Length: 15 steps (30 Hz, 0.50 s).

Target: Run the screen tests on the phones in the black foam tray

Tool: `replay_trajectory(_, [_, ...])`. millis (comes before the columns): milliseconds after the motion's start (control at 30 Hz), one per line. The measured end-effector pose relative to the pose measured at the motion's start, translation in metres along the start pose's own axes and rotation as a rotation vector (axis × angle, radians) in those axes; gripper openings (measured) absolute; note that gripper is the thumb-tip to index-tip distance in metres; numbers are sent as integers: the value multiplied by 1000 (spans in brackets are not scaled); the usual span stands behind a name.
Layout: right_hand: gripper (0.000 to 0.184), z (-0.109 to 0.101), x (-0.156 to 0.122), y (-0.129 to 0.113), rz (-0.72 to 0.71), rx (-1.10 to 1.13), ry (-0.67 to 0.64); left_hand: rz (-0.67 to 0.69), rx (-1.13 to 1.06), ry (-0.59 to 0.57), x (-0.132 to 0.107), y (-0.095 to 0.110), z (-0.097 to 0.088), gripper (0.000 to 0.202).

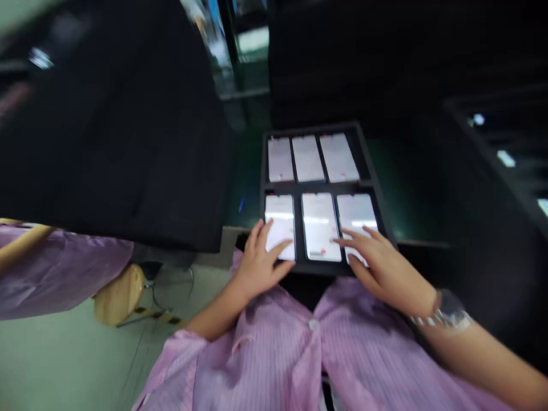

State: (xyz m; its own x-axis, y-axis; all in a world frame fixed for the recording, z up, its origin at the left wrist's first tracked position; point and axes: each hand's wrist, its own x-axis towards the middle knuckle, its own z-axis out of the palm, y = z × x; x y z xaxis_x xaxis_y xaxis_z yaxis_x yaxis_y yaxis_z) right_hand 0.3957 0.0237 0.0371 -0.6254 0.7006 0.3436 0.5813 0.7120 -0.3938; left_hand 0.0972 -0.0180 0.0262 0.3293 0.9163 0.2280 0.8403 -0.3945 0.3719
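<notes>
In front of me a black tray (308, 187) holds two rows of smartphones with lit white screens. My left hand (260, 264) lies over the lower part of the near-left smartphone (280, 212), its fingers spread. My right hand (381, 262) has its fingers apart over the near-right smartphone (357, 211). One fingertip of it reaches the lower right edge of the near-middle smartphone (317, 222), by a small red mark on the screen. Whether the fingertips press the glass I cannot tell. Three more phones, among them the far-middle smartphone (307, 158), lie uncovered in the back row.
A blue pen (242, 204) lies on the dark green table (246, 171) left of the tray. A black curtain (128, 131) hangs at the left, beside a person in a pink sleeve (64, 268) and a wooden stool (120, 294). Another dark tray (483, 148) stands at the right.
</notes>
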Motion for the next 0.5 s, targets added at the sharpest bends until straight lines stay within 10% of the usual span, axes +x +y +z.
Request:
replay_trajectory(300, [22,17,-46,58,64,-47,289,-74,-3,-71,-8,-3,-7,57])
replay_trajectory(500, [20,17,-41,50,76,-58,313,-88,-44,-43,-11,-4,-3,61])
